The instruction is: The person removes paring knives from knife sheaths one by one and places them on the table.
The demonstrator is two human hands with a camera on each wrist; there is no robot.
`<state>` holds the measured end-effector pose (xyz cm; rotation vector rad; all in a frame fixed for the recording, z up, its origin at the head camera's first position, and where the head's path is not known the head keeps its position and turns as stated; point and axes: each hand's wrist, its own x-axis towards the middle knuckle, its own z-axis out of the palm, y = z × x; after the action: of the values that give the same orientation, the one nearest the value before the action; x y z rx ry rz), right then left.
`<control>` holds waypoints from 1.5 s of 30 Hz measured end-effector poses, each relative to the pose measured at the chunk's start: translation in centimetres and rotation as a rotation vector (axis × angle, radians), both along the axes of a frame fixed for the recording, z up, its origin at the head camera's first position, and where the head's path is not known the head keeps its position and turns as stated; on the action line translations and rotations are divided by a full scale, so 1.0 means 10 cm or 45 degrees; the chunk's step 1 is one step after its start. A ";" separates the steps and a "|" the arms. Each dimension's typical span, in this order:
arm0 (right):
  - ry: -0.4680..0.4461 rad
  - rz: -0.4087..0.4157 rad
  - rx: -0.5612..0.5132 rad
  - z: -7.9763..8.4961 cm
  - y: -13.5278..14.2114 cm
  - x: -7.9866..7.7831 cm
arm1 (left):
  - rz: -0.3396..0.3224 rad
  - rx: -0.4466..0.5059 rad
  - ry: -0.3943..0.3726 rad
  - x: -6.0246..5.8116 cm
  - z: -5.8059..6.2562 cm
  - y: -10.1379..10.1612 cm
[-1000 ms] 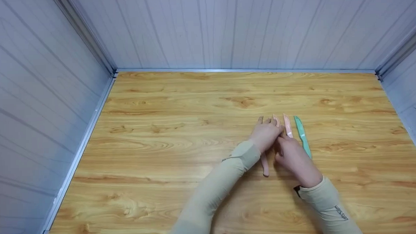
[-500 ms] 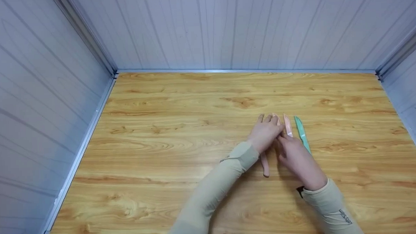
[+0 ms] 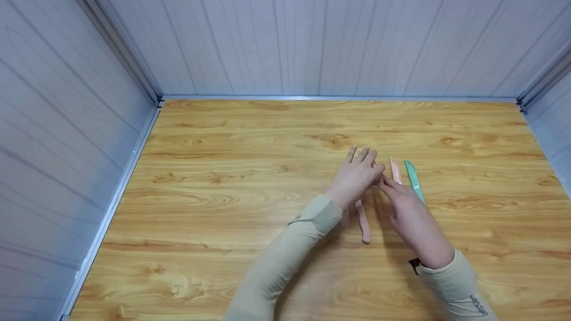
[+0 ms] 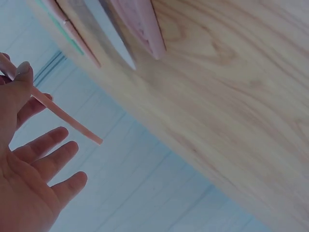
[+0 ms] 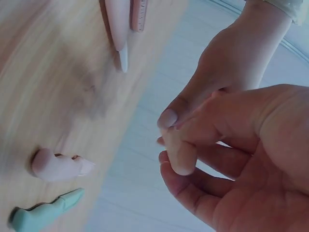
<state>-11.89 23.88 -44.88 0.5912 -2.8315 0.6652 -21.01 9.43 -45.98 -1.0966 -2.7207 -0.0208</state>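
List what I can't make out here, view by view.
Head: most of the bare blade, covered by the left hand.
Head: the green knife's handle end, behind the right hand.
Left wrist: the rest of the tabletop's pink sheath, cut off by the top edge.
Right wrist: the held pink knife's middle, hidden by both hands.

Free lane over the table [image 3: 247, 152] leftward, while pink knife [image 3: 396, 171] and green knife [image 3: 414, 179] crowd the right hand [image 3: 413, 218]!

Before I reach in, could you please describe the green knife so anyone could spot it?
In the head view, look right of centre on the wooden table. Partly hidden by the right hand, the green knife points toward the back wall, rightmost of the knives. Green sets it apart from the pink knife beside it.
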 end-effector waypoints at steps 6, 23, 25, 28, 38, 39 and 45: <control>0.060 0.013 -0.059 0.05 -0.02 0.05 | -0.002 0.078 0.073 0.04 0.08 -0.16; 0.416 0.140 -0.153 0.10 -0.12 0.10 | -0.007 0.244 0.171 0.24 0.27 -0.46; 0.425 0.152 -0.164 0.12 -0.13 0.11 | -0.004 0.254 0.170 0.26 0.29 -0.48; 0.422 0.164 -0.163 0.14 -0.14 0.13 | 0.000 0.267 0.168 0.29 0.30 -0.51; 0.461 0.209 -0.127 0.16 -0.18 0.16 | 0.046 0.289 0.205 0.41 0.29 -0.61; 0.471 0.217 -0.126 0.16 -0.19 0.16 | 0.052 0.288 0.212 0.42 0.29 -0.62; 0.483 0.244 -0.103 0.17 -0.20 0.16 | 0.069 0.332 0.230 0.50 0.29 -0.66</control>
<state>-10.32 21.87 -43.15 0.8784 -2.4073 0.6182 -16.03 2.78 -43.06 -0.9043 -2.4991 -0.2482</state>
